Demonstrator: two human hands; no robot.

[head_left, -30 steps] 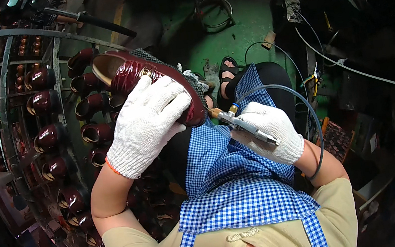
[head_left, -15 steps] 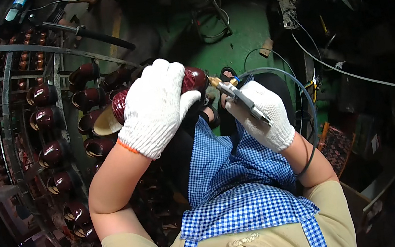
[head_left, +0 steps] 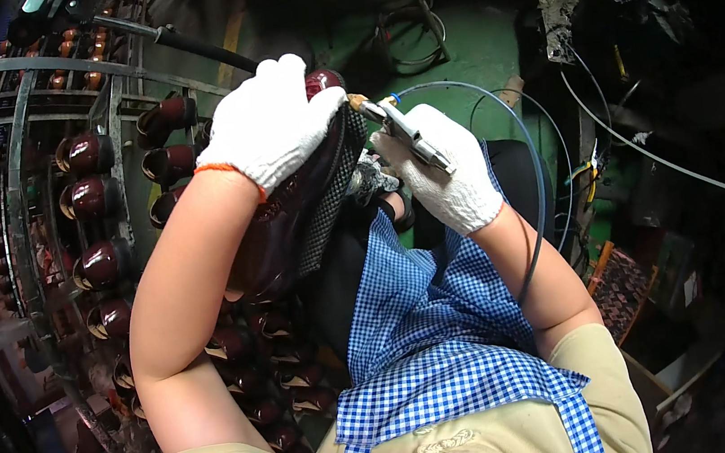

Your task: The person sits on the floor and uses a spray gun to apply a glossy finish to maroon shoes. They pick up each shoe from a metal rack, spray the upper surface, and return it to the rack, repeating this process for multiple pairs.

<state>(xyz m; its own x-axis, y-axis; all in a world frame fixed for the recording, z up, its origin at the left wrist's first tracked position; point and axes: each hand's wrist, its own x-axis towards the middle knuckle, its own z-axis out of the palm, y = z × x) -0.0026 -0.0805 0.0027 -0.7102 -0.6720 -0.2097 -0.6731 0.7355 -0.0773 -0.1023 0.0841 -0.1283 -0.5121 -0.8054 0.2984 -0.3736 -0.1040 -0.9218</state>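
My left hand (head_left: 273,124), in a white knit glove with an orange cuff, is closed round a glossy dark red shoe (head_left: 278,241). The shoe is tilted, so the dark textured edge of its sole faces right; the glove covers much of the upper. In my right hand (head_left: 446,171), also gloved in white, a small metal spray gun (head_left: 411,139) is gripped. Its brass-coloured nozzle lies close beside my left thumb and the shoe's far end. I cannot tell whether it touches. A blue-grey hose (head_left: 512,117) loops from the gun toward my right forearm.
To the left stands a metal rack (head_left: 17,178) carrying rows of dark red shoes (head_left: 100,263). A dark bar (head_left: 205,51) juts out beyond my left hand. Ahead, a stool-like metal frame (head_left: 412,39) rests on the green floor (head_left: 485,48). Hoses and cables trail at right.
The shoe has been turned in my left hand, so its dark sole edge now faces right. Both hands have moved farther away, and the spray gun has shifted slightly left with my right hand.
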